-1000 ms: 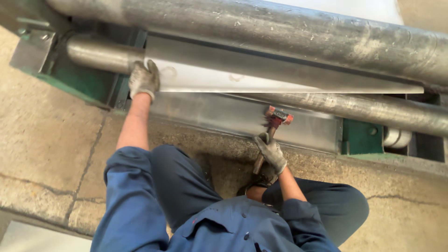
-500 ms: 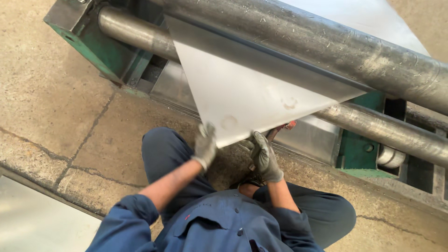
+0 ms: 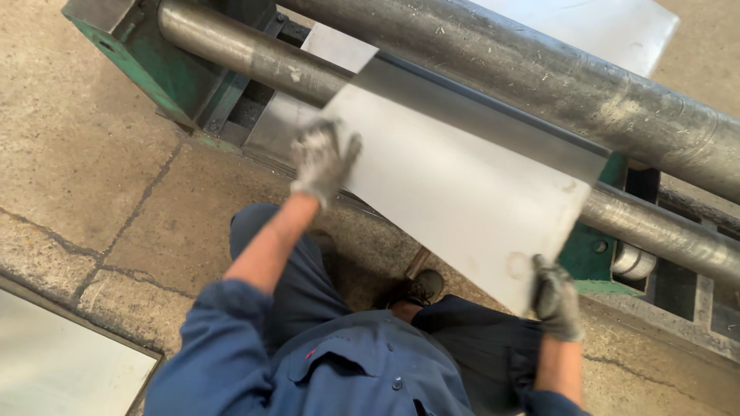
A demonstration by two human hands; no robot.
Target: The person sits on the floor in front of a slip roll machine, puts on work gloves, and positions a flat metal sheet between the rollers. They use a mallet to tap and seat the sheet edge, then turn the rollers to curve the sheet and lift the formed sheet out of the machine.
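I hold a flat grey metal sheet (image 3: pixel 455 177) in front of me, tilted, with its far edge bent up near the big steel rollers (image 3: pixel 539 69). My gloved left hand (image 3: pixel 322 158) grips the sheet's left edge. My gloved right hand (image 3: pixel 556 299) grips its lower right corner. The sheet hangs above my knees and the concrete floor, between me and the rolling machine.
The green-framed rolling machine (image 3: pixel 146 65) runs across the top with a lower roller (image 3: pixel 254 54). A wooden hammer handle (image 3: pixel 417 262) shows under the sheet. Another metal sheet (image 3: pixel 62 362) lies at bottom left, one more (image 3: pixel 609 27) behind the rollers. The concrete floor (image 3: pixel 69 169) is cracked.
The hammer left my right hand. Both hands took the sheet, drew it out of the rollers toward me and turned it; my left hand moved from the machine to the sheet's left edge.
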